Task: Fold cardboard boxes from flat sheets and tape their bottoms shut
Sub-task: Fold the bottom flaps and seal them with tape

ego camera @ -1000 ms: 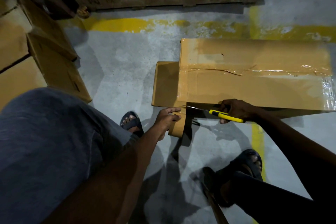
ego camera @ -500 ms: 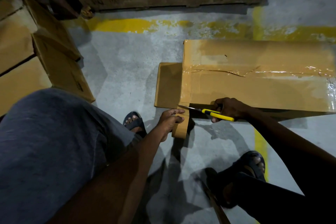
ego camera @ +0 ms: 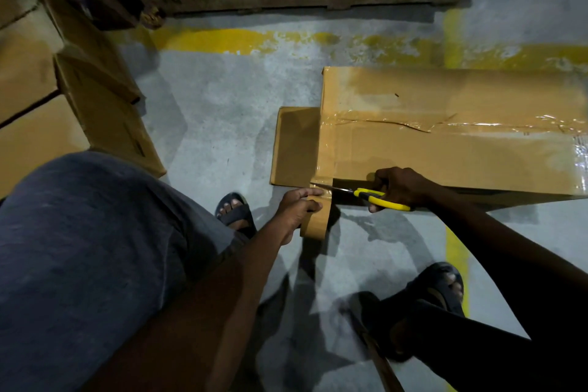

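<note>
Box, its seam taped, is laid on the floor. The roll is gripped by the curled left hand; scissors are held in the curled fingers of the right hand. If the tape is slackened, a ragged cut or nicked left fingertip is risked.
</note>
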{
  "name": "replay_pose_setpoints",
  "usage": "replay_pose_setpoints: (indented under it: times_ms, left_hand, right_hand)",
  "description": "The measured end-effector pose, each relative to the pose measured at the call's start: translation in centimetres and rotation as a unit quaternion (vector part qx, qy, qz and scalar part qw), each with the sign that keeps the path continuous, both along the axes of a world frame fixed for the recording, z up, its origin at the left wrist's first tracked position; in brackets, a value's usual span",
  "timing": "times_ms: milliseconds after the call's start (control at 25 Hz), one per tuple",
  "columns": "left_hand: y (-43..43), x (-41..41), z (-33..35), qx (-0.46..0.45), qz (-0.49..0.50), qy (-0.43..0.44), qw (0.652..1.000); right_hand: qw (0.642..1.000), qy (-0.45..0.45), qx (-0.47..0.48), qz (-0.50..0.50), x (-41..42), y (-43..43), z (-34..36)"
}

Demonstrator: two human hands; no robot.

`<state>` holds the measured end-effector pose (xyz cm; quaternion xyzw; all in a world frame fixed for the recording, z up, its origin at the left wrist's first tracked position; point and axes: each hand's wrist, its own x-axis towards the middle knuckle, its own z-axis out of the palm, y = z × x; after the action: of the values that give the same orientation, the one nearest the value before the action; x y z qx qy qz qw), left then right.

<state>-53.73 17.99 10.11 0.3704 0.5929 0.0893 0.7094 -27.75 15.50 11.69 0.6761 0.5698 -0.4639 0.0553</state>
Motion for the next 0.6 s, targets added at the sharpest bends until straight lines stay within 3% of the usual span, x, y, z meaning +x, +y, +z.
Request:
replay_pose_setpoints:
  times_ms: [240,440,600]
  left_hand:
    - [0.1,-0.1,0.0,0.002,0.0,0.022,1.0]
    - [-0.7,-0.9,-0.4,0.03,-0.099,0.112,0.988]
    - [0.5,-0.7,2.9,0.06,-0.181,0.134,0.972]
  right_hand:
    - [0.996,-0.023,0.075,0.045,-0.5,0.2,0.2]
    - [0.993,-0.038,0.074,0.082,-0.6,-1.2,-0.1]
    - [0.98,-0.102,0.146,0.089,0.9,-4.0,-0.3]
